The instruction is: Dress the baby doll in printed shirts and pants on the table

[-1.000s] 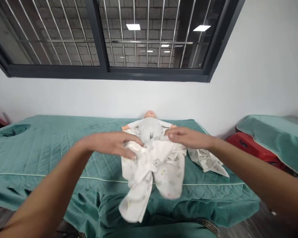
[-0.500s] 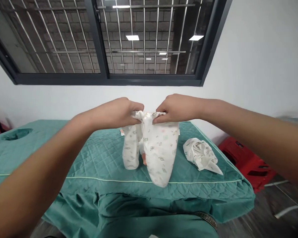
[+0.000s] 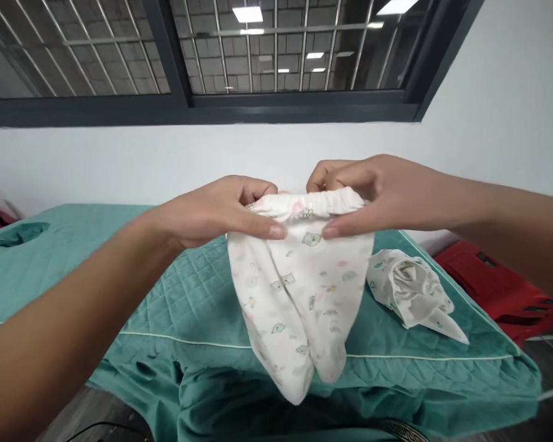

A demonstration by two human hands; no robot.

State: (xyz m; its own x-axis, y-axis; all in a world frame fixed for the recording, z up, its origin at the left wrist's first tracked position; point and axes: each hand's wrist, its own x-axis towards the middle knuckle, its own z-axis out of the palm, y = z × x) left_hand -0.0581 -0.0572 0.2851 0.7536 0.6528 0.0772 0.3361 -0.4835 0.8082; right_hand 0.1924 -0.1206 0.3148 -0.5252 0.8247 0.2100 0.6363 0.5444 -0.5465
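Observation:
Both my hands hold up a pair of white baby trousers (image 3: 299,294) with small printed animals, above a bed covered in a teal quilted sheet (image 3: 175,307). My left hand (image 3: 216,209) pinches the left side of the elastic waistband. My right hand (image 3: 378,190) pinches the right side. The two footed legs hang down side by side toward the bed's near edge. The doll seen earlier on the bed is hidden behind the trousers.
A crumpled white printed garment (image 3: 410,288) lies on the sheet to the right. Red plastic furniture (image 3: 493,279) stands on the floor at right. A face hole (image 3: 21,233) opens in the bed at far left. A barred window (image 3: 212,55) fills the wall behind.
The trousers went from bunched on the bed to lifted by the waistband. They now hang nearer the camera, with the waistband held wider between my hands.

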